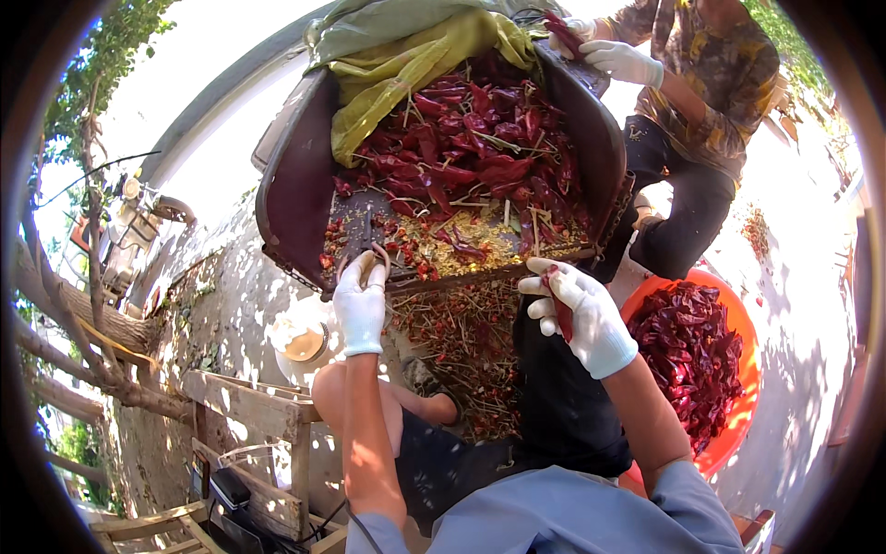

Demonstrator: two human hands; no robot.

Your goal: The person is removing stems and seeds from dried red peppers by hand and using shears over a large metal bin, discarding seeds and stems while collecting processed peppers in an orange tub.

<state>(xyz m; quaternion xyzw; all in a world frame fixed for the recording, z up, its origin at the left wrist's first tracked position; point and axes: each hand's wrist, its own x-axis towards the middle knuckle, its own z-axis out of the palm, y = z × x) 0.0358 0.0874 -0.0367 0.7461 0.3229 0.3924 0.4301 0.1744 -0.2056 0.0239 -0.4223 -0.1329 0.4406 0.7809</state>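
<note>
My left hand (359,312), in a white glove, is closed at the near edge of a dark metal cart bed (293,185). It holds what looks like a pair of scissors (380,256), loops by the fingers and blades pointing away over the bed. My right hand (583,319), also gloved in white, grips a dried red chili pepper (560,305) just outside the bed's near right corner. A large heap of dried red chilies (471,148) fills the bed's far part. Yellow seeds (475,242) and broken chili bits lie along its near edge.
An orange tub (749,355) full of chilies stands at my right. Yellow cloth (397,78) drapes the cart's far left. A gloved co-worker (711,102) sits at the far right. Stems (461,351) litter the ground below the cart. A wooden frame (249,406) stands left.
</note>
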